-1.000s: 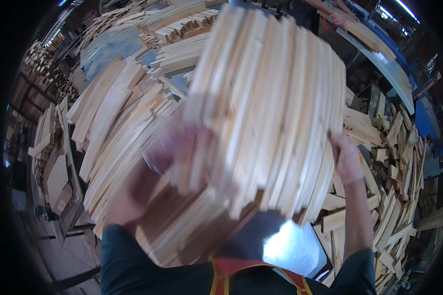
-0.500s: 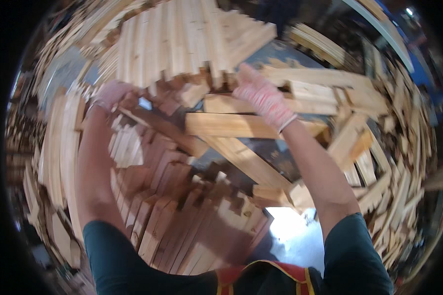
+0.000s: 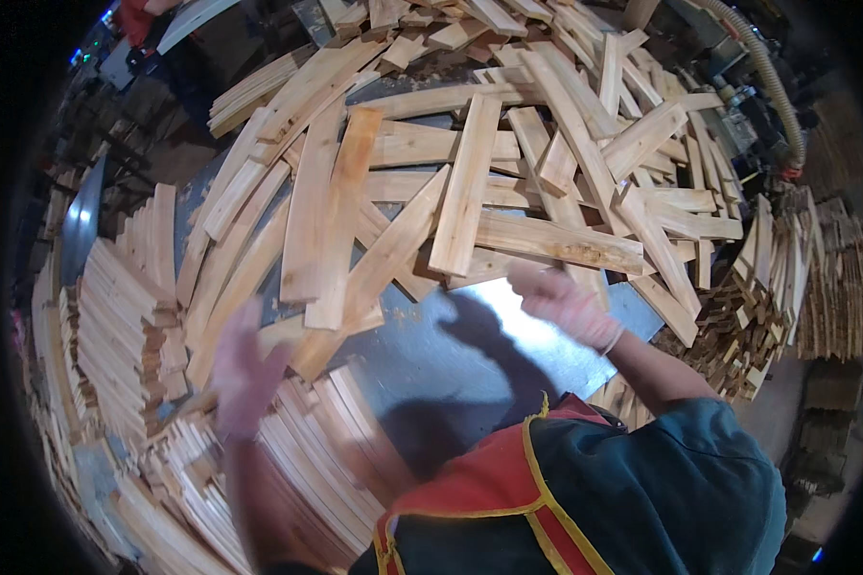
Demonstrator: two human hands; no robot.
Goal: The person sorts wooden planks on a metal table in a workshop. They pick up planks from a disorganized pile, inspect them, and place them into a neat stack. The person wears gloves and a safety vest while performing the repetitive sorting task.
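While both hands hover empty, left hand [image 3: 244,369] spread, right hand [image 3: 561,302] loosely curled, wooden slats [image 3: 465,187] sprawl at twelve o'clock across the grey tabletop [image 3: 451,359].

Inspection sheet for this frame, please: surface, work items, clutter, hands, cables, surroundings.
Surface: grey metal tabletop, bare patch in front of the person, shadowed by the arms.
Work items: loose pale wooden slats heaped criss-cross over the far half; neat slat stacks at left.
Clutter: stacked offcuts at right edge.
Hands: left hand open, blurred, above the near slats; right hand, gloved, empty, beside the heap's edge.
Cables: ribbed hose top right.
Surroundings: dim workshop, more wood piles.
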